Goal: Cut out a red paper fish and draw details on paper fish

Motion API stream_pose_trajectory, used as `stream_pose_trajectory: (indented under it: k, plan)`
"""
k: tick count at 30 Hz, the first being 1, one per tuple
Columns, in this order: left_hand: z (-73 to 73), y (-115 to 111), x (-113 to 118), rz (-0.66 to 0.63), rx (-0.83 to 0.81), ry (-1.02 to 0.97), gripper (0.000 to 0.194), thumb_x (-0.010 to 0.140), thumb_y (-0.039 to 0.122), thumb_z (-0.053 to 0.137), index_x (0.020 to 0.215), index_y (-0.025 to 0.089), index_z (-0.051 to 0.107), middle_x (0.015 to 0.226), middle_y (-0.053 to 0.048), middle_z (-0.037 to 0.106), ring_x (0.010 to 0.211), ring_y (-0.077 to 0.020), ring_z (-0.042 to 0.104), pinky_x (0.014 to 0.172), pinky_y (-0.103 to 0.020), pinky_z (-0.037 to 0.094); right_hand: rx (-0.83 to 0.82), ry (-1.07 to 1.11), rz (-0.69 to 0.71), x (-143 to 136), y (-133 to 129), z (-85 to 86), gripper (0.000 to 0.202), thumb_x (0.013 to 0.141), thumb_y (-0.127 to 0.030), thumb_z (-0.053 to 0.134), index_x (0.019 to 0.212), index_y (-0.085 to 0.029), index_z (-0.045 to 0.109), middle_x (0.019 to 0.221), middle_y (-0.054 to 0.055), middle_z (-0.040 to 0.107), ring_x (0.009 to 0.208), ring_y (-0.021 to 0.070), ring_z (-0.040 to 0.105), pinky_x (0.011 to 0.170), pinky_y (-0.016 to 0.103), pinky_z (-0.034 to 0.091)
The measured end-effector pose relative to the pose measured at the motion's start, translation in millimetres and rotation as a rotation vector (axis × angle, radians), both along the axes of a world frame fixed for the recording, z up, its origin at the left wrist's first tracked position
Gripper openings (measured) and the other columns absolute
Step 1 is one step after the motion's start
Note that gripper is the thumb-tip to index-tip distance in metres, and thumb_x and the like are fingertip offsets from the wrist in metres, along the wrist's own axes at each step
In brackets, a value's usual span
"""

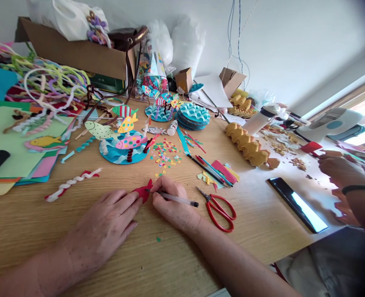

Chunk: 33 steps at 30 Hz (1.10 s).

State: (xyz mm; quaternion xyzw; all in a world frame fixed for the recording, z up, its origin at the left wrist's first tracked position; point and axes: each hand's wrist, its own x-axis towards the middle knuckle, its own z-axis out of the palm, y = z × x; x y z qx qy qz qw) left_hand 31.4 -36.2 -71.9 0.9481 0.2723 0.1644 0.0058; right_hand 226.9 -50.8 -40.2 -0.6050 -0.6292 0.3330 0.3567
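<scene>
A small red paper fish (144, 191) lies on the wooden table. My left hand (108, 222) rests flat with its fingertips over the left part of the fish, pressing it against the tabletop. Pinched in my right hand (173, 202) is a pen (179, 199), its tip touching the fish near the tail. Red-handled scissors (221, 210) lie partly open to the right of my right hand. Beyond my hands stands a blue wavy disc (108, 154) with paper fish on it, and colourful paper dots (166, 152) are scattered beside it.
At right, another person's hand (340, 169) is near a phone (298, 204) and a yellow egg-carton piece (247, 144). Coloured paper (9, 140) and a twisted white strip (74, 184) lie left. Pencils (211, 169), stacked blue discs (193, 115) and a cardboard box (77, 53) are farther back.
</scene>
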Motion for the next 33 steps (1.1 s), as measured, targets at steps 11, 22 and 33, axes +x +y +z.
stream_pose_trajectory:
  k: [11,22,33]
  plan:
    - [4.7,1.1,1.1,-0.023,0.044,-0.002,0.035,0.092,0.018,0.043,0.122,0.014,0.062,0.117,-0.008,0.067,0.101,-0.0262,0.058,0.087,-0.042,0.049,0.031,0.051,0.032,3.1,-1.0,-3.4,0.007,0.067,-0.015,0.046,0.068,-0.021,0.049,0.057,-0.005,0.046,0.054,0.0117,0.043,0.054,0.022,0.034]
    - [1.6,0.9,0.5,-0.024,0.054,0.006,0.036,0.090,0.017,0.047,0.123,0.015,0.061,0.117,-0.007,0.067,0.102,-0.0259,0.056,0.089,-0.041,0.047,-0.004,0.095,-0.016,2.7,2.0,-4.7,0.007,0.067,-0.017,0.046,0.070,-0.021,0.051,0.056,-0.006,0.044,0.051,0.0108,0.040,0.052,0.022,0.033]
    - [0.6,1.3,1.1,-0.025,0.080,0.012,0.036,0.089,0.016,0.047,0.122,0.013,0.061,0.116,-0.008,0.067,0.100,-0.0266,0.056,0.087,-0.042,0.047,0.012,0.048,-0.031,3.1,1.9,-5.4,0.007,0.068,-0.017,0.046,0.071,-0.021,0.051,0.057,-0.005,0.046,0.053,0.0115,0.042,0.055,0.023,0.034]
